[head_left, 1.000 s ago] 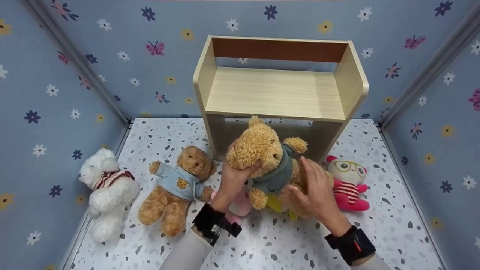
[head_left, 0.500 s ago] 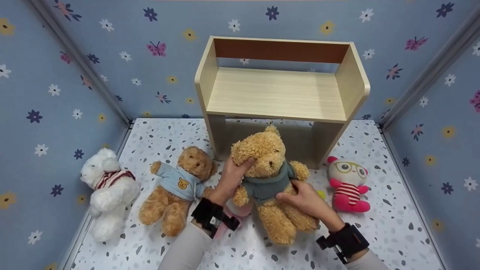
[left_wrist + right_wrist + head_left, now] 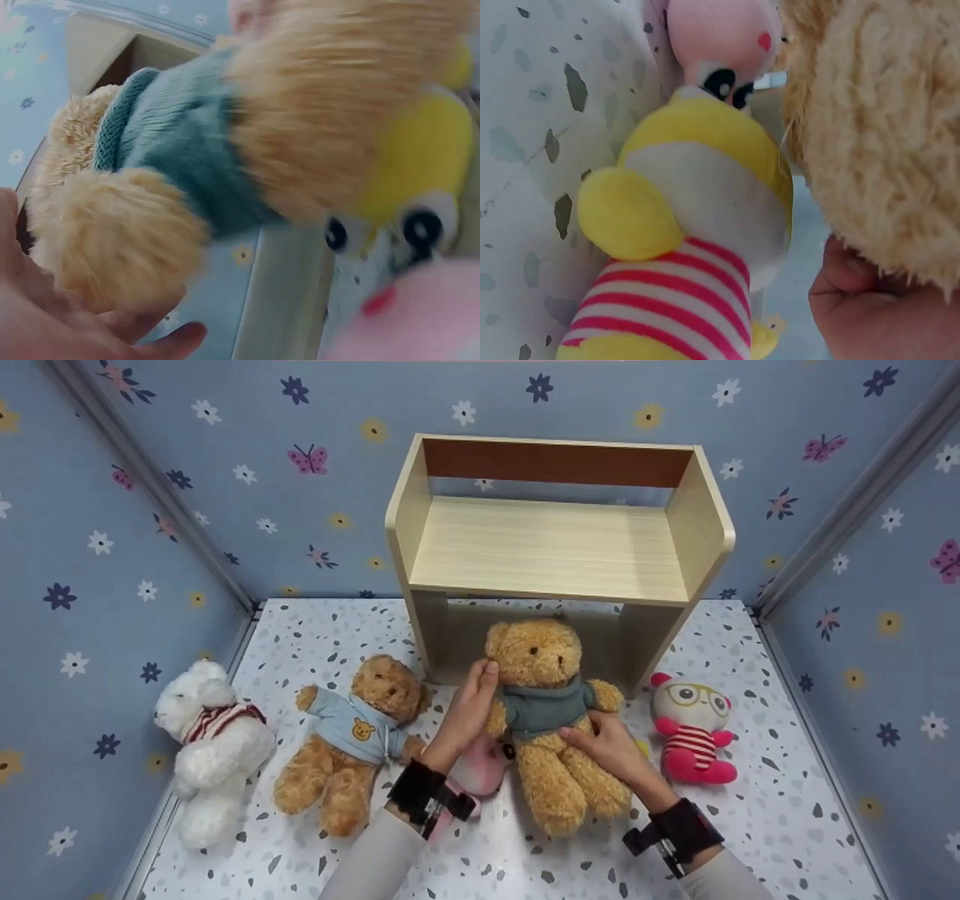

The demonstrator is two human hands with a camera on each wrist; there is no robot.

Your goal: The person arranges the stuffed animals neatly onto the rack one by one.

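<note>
I'm holding a curly golden teddy bear (image 3: 553,720) in a teal sweater before the pale wooden shelf (image 3: 551,547)'s lower opening.
A pink plush toy (image 3: 481,769) and a yellow, red-striped plush toy (image 3: 701,206) are lying close by, partly hidden. My right hand (image 3: 613,746) is pinching the bear's side, thumb in front; my left hand (image 3: 465,712) is resting loosely alongside its head.

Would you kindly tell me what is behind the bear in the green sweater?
In the head view: the shelf's lower compartment, part of a pink toy and a bit of a yellow toy; the bear covers most of the last.
</note>
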